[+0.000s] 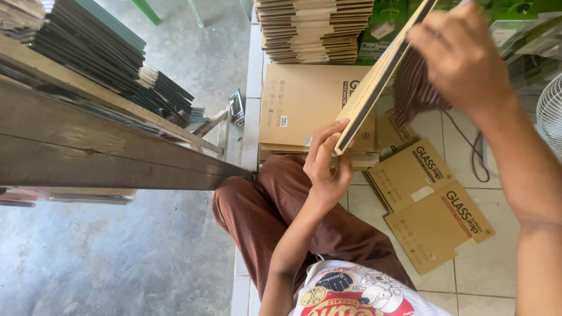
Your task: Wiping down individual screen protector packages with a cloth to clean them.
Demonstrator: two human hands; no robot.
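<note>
Overhead, both hands hold one flat brown cardboard sleeve (374, 79), seen nearly edge-on and tilted, its lower corner toward the lap and its upper end running off the top of the view. The left hand (328, 167) takes the lower corner, fingers (325, 139) curled up along the near edge and closed on it. The right hand (462, 55) grips the upper part from the far side, fingers wrapped over the top face; a dark striped cloth (415, 90) hangs beneath that palm, and whether the hand pinches it too I cannot tell. Below the sleeve, on the tiled floor (492, 263), lies a low stack of flat cardboard boxes (301, 108), and two more flat printed cartons (430, 208) lie overlapping just to the right of it. A taller pile of corrugated sheets (313, 29) stands behind. The person sits with brown trousers (275, 216) drawn up close to the boxes. On the left a wooden rack (105, 149) carries leaning dark panels (99, 47), above a bare concrete floor (134, 257)
</note>
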